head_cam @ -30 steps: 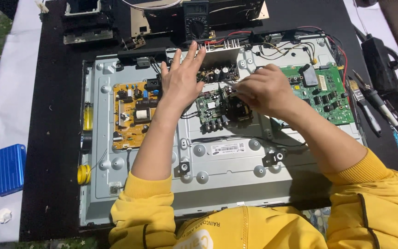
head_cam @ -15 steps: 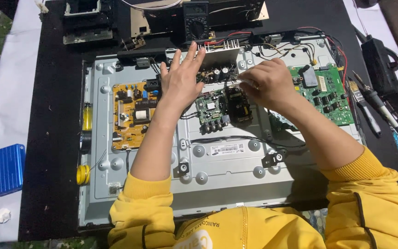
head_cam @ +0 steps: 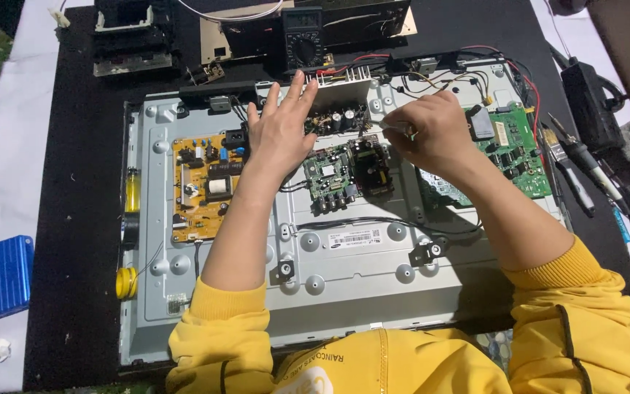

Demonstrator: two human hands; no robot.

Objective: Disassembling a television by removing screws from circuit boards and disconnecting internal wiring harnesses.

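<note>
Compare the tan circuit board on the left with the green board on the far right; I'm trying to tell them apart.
The tan circuit board is orange-tan, stands taller than wide, and lies fully in view beside the left hand. The green board is green, spreads wider, and is partly hidden under the right hand and forearm. Red and black wires run along the green board's top edge. Both lie flat on the grey metal panel.

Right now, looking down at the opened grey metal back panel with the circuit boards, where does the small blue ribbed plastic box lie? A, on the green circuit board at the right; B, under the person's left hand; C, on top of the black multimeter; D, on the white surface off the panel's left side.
D: the small blue ribbed plastic box lies on the white surface, left of the grey metal back panel, away from both hands.
</note>
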